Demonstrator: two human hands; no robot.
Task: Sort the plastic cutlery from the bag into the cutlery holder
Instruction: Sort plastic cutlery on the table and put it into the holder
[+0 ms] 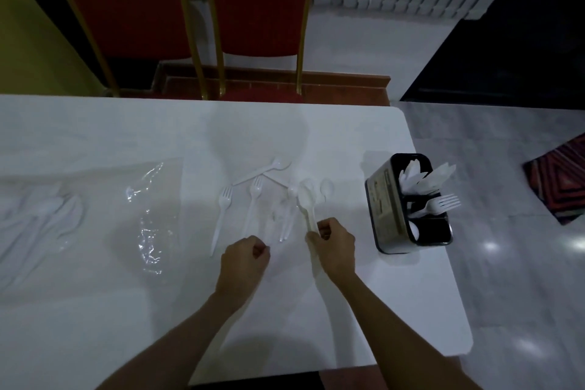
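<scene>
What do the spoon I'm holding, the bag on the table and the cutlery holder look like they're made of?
The spoon: white plastic, smooth and faintly translucent. The bag: thin clear plastic film, crinkled, with bright glints. The cutlery holder: glossy black rim, grey labelled side; possibly metal or hard plastic, too dim to tell.

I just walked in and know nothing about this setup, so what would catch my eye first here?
Most striking is the right hand, holding a white spoon in its grip over loose plastic cutlery scattered in the middle. At the right edge of the table stands a black cutlery holder already stocked with white pieces, and a clear bag lies to the left.
</scene>
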